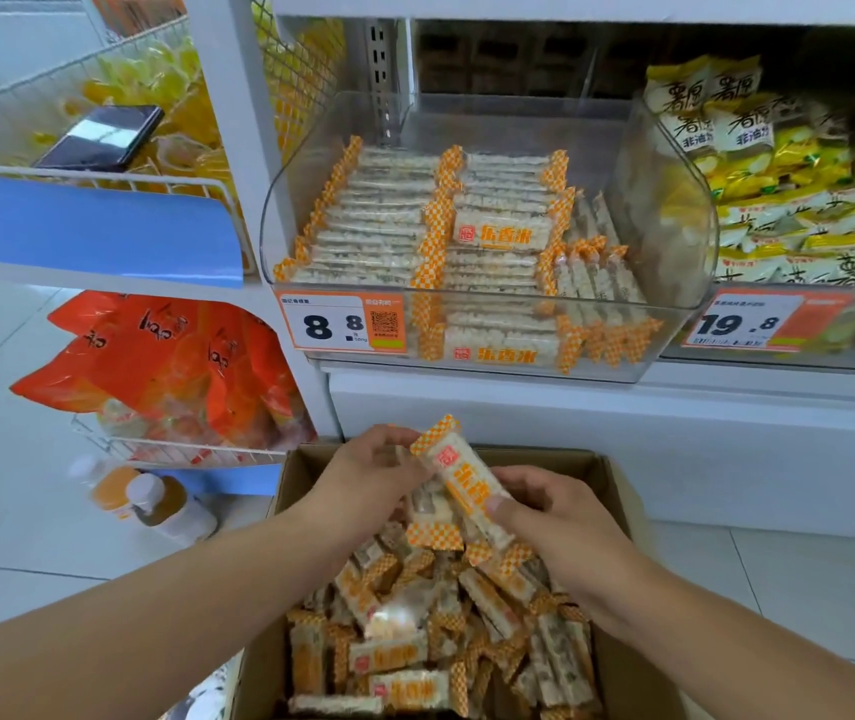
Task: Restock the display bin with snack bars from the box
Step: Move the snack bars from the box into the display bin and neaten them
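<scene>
A snack bar (462,483) in a white wrapper with orange checked ends sits above the open cardboard box (617,491), held between both hands. Its long axis runs on a slant, one checked end pointing up and to the left toward the shelf, the other down and to the right toward the person. The right hand (555,522) grips its lower part, thumb pressed on the printed face. The left hand (373,472) has its fingers curled around the upper end, and more bars seem bunched beneath it, though how many cannot be told.

Below the hands the box is filled with loose bars (430,641) lying at all angles. The box stands on a pale tiled floor (15,537) against the white base of a shelf unit.

Above, on the shelf, a clear plastic bin (675,324) holds bars stacked in two neat rows with their long axes running left to right, and a few more standing on end at the right side. An orange price tag (345,324) reading 8.8 is fixed to its front left. To the right is another bin of yellow and white packets (789,200). To the left, wire baskets hold orange bags (165,361) and yellow sweets, with a dark phone (103,137) lying on top. Two bottles (150,504) stand on the floor near the box.
</scene>
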